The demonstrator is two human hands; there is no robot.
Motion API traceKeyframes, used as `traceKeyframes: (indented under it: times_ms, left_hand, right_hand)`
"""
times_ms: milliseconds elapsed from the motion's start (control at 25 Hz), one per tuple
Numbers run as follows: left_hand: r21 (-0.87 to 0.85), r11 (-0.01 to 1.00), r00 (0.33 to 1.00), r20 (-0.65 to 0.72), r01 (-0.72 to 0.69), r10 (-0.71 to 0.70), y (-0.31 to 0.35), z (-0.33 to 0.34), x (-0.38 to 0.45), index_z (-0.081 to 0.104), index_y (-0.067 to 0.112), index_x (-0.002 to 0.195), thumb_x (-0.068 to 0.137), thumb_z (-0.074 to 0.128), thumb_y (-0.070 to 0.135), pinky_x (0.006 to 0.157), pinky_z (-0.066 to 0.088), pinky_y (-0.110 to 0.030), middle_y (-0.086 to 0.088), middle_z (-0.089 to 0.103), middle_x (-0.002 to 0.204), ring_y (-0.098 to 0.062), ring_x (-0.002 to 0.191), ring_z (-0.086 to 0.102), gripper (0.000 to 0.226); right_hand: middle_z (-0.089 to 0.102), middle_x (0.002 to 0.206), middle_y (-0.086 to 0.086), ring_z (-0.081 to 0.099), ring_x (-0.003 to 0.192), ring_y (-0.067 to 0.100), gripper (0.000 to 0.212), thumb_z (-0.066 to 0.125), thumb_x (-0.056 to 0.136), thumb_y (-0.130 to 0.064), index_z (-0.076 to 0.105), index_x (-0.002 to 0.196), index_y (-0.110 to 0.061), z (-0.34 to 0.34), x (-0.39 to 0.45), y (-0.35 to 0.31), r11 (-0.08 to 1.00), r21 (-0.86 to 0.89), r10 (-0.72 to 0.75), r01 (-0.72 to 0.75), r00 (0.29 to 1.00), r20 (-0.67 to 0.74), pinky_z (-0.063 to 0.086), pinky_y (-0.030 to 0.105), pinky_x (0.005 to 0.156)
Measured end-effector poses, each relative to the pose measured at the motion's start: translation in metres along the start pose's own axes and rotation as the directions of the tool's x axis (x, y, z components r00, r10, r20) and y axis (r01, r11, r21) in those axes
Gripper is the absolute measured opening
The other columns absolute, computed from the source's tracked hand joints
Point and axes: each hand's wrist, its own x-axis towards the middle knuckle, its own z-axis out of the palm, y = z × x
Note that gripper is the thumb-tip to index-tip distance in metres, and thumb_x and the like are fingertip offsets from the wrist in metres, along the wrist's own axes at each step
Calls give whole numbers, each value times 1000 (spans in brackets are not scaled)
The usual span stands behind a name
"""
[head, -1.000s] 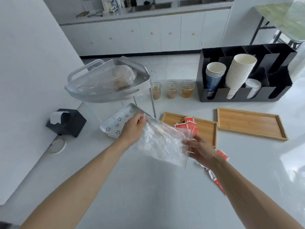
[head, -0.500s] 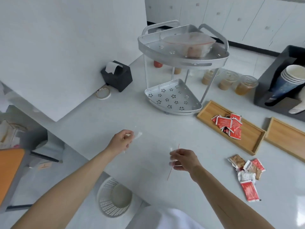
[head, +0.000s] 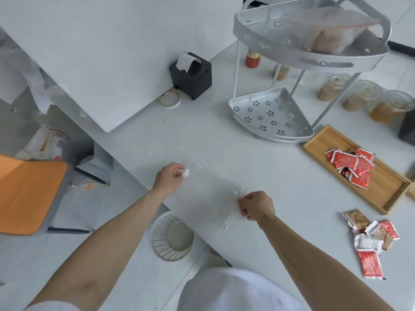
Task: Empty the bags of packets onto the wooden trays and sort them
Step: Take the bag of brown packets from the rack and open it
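Both hands pinch an empty clear plastic bag (head: 208, 194) stretched flat just above the desk (head: 258, 167), the left hand (head: 167, 178) gripping one crumpled corner and the right hand (head: 256, 206) holding the edge with the thin red seal strip. The film is so thin and limp that, with a perforated white bin (head: 171, 236) on the floor just below the desk edge, a loose pinch could let it drift or slide off wide of the bin. Glossy red packets (head: 350, 166) lie heaped in the shallow rectangular wooden tray (head: 386, 194), while a mixed pile of red, brown and white packets (head: 370, 239) sits unsorted on the smooth desk, and a full bag (head: 332, 30) waits on the metal rack's top shelf (head: 292, 57).
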Motion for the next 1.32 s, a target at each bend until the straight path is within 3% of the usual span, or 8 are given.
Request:
traceKeyframes:
  times_ms: [160,480,600,760,880,1040,1160,1320]
  left_hand:
    - [59,998,1000,-3,-11,11,-4,3,2,66,18,110,87,62,14,67,42,-23,0,66,91,-22,81,61,24]
    - [189,982,999,-29,-17,23,7,4,10,64,17,113,83,67,19,74,46,-27,-3,60,109,-19,88,57,30]
    - [233,966,993,-3,-113,117,32,-5,12,64,21,111,84,67,24,83,47,-29,0,62,111,-17,93,58,27]
    - [293,889,936,85,-352,342,94,-21,11,66,28,103,83,69,31,89,50,-34,6,64,105,-14,96,60,21]
    - [377,766,848,121,-520,516,156,-40,7,66,29,103,82,69,35,85,50,-31,13,62,103,-11,100,59,22]
    - [425,627,716,77,-653,694,244,-69,-1,67,28,108,81,70,35,88,48,-33,12,60,106,-12,102,57,28]
    - [445,515,590,38,-733,807,301,-88,-11,66,24,108,80,72,35,88,47,-34,9,63,109,-14,103,56,31]
    - [495,373,454,48,-785,890,356,-94,-22,60,23,108,77,73,37,83,44,-32,8,61,109,-16,102,54,36]
  right_hand:
    - [75,66,7,72,64,26,19,68,78,-30,71,67,-14,2,2,1,999,-41,3,-4,1000,-10,62,47,73]
    - [75,80,7,67,69,22,24,65,79,-38,72,78,-14,-43,-6,-2,977,-211,-12,16,1000,22,57,34,73]
    - [73,92,4,69,86,23,25,64,82,-39,73,91,-18,-79,-10,-12,929,-358,-118,98,992,-35,55,34,78]
    - [73,96,-3,67,86,19,19,64,82,-47,72,91,-31,-137,-17,-46,850,-495,-282,182,950,-136,56,33,77]
    - [72,106,-5,66,99,21,26,61,85,-48,69,104,-33,-189,-31,-84,710,-661,-481,243,853,-203,53,35,83]
    - [72,109,-6,65,103,20,27,60,88,-49,69,106,-31,-252,-68,-135,522,-824,-728,219,618,-297,49,36,84]
    - [71,106,-4,63,103,23,29,59,90,-48,69,108,-28,-284,-93,-166,457,-870,-820,183,465,-333,44,37,85]
    - [68,112,-2,58,108,24,34,58,90,-48,63,117,-28,-301,-114,-200,377,-915,-890,144,331,-314,40,37,86]
